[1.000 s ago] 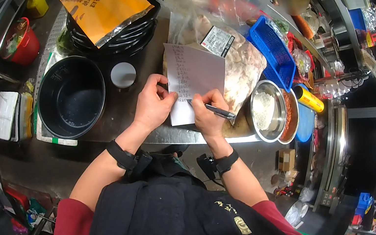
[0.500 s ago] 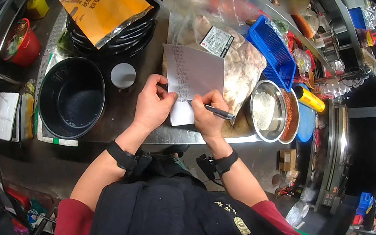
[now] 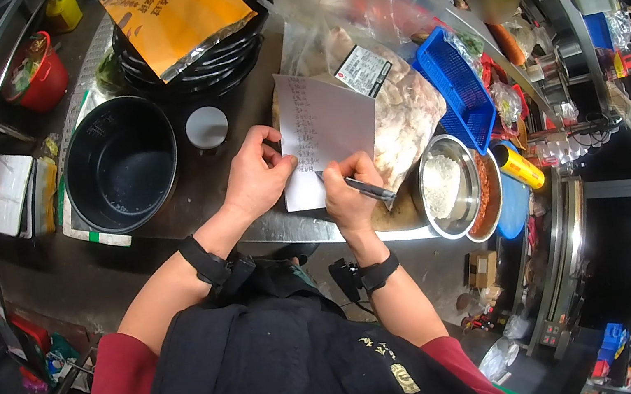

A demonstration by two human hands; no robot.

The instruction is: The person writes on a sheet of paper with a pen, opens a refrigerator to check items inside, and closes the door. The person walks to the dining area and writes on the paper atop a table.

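Note:
A white sheet of paper with a column of handwritten lines lies at the counter's front edge. At its left edge, the thumb and curled fingers of my left hand grip it. My right hand is closed around a dark pen, whose tip end is hidden by the fingers near the lower part of the sheet. Behind and right of the paper is a clear plastic bag of pale raw meat with a white label.
On the left stand a black pot and a white-lidded jar. An orange packet tops stacked black dishes. To the right are a blue basket, a metal bowl of white grains and a bowl of reddish food.
Both hands stay nearly in place, with the pen still in my right hand. The sheet's right edge has shifted very slightly.

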